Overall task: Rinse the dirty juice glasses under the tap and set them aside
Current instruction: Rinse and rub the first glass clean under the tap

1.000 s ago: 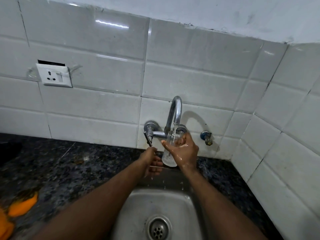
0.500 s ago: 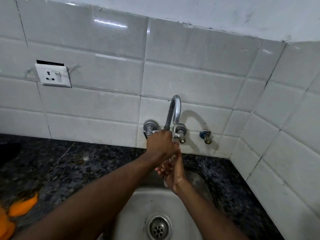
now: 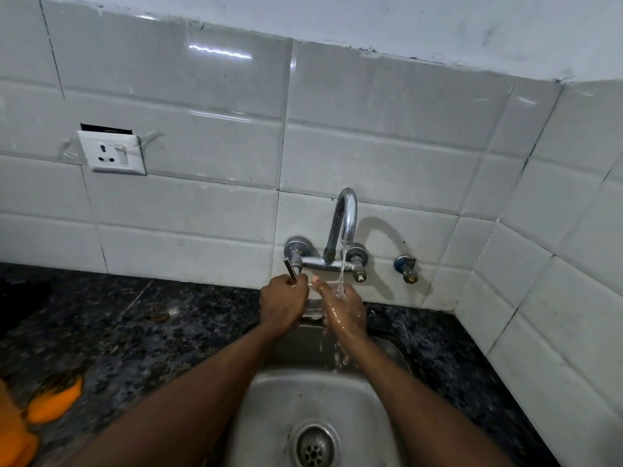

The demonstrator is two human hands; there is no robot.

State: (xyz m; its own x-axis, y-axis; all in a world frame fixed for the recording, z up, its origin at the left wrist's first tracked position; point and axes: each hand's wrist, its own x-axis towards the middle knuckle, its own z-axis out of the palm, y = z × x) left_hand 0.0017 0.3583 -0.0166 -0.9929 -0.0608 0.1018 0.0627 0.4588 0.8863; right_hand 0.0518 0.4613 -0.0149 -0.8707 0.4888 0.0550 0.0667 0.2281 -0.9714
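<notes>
Nearest the camera the steel sink (image 3: 269, 399) fills the lower middle, its drain (image 3: 315, 444) bare at the bottom and its basin floor free of dishes. Both forearms reach forward over it. To the left the dark speckled desk (image 3: 141, 332) runs open up to the wall, with orange peel (image 3: 54, 404) lying at its near-left edge (blurred, and cut by the frame). To the right only a narrow strip of desk lies between the sink rim and the side wall.

Farther in, the left hand (image 3: 285, 305) has its grip curled tight around the tap's left lever (image 3: 291, 267), knuckles toward the camera. Just beside it, the right hand (image 3: 342, 308) is under the water stream (image 3: 341, 271), wet, with water spilling off it into the basin. A faint clear shape shows at its fingers; I cannot tell whether that is a juice glass, nor whether the grip is spread or closed around anything.

Behind, the curved tap (image 3: 345, 217) stands out from the white tiled wall (image 3: 371, 156), a small blue-capped valve (image 3: 406, 269) to its right and a wall socket (image 3: 113, 152) well apart to the left.
</notes>
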